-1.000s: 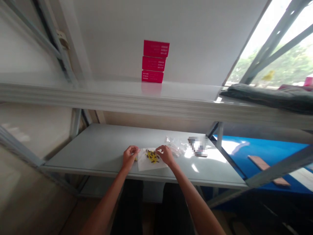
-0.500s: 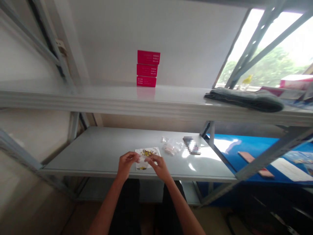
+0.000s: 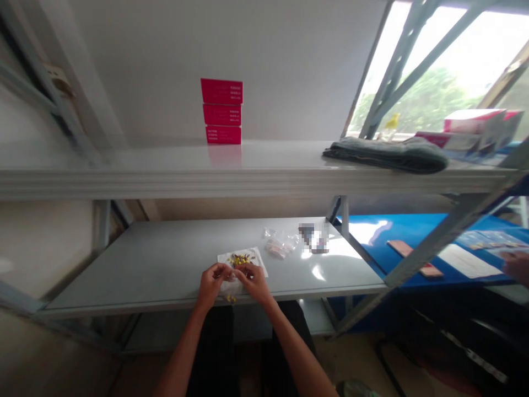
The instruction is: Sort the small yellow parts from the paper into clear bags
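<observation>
Both hands meet over the front edge of a grey shelf, fingers pinched. My left hand (image 3: 213, 281) and my right hand (image 3: 253, 281) hold what looks like a small clear bag (image 3: 232, 288) between their fingertips, with a few yellow pieces (image 3: 231, 299) showing at its bottom. Just beyond the fingers, a pile of small yellow and dark brown pieces (image 3: 241, 259) lies on a white sheet (image 3: 259, 263). My hands partly cover the sheet's near side. To the right rest clear plastic bags (image 3: 281, 244) with pale contents.
Three red boxes (image 3: 223, 113) stand stacked on the upper shelf (image 3: 165, 160), near a folded dark cloth (image 3: 384, 155). A blurred-out item (image 3: 314, 238) lies on the lower shelf. On the blue table (image 3: 372, 226) at right are a pinkish case (image 3: 400, 248) and another person's hand (image 3: 516, 267).
The view has turned right, and another person's hand has come in at the right edge. My hands have drawn closer together and nearer the shelf's front edge, uncovering more of the pile.
</observation>
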`<act>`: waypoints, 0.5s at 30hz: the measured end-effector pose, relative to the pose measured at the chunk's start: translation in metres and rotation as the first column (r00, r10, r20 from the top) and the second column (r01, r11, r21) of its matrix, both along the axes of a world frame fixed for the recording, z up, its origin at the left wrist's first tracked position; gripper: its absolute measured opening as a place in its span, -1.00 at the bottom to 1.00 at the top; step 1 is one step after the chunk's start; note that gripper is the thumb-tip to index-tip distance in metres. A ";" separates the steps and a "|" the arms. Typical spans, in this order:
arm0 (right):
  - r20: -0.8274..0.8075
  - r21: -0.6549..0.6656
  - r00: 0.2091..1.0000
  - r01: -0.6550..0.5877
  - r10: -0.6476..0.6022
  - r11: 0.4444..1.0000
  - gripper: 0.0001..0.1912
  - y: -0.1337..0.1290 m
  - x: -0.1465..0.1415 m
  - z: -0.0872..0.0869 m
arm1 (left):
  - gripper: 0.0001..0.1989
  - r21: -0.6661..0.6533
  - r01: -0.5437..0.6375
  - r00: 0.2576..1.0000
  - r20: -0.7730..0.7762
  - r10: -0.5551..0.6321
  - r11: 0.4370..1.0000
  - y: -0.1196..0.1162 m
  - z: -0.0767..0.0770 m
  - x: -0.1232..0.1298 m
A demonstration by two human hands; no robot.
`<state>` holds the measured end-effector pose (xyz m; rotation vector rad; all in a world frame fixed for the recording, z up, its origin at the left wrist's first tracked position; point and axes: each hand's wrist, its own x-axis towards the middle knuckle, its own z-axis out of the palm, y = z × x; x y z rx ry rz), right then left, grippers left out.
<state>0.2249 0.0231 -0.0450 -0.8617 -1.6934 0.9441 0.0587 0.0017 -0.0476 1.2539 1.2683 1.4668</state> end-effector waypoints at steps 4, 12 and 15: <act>0.027 0.058 0.999 0.020 -0.021 0.998 -0.76 -0.003 -0.001 -0.001 | -0.62 0.006 -0.022 0.999 -0.031 0.022 1.000 -0.001 -0.002 -0.001; -0.145 -0.058 0.986 0.072 -0.079 0.996 -0.76 0.000 0.005 -0.010 | -0.69 0.039 -0.067 0.970 -0.230 0.075 0.997 -0.007 -0.002 0.003; -0.171 -0.078 0.984 0.032 -0.045 0.996 -0.74 0.002 0.006 -0.012 | -0.69 0.101 -0.147 0.927 -0.333 0.173 0.984 -0.003 -0.004 0.007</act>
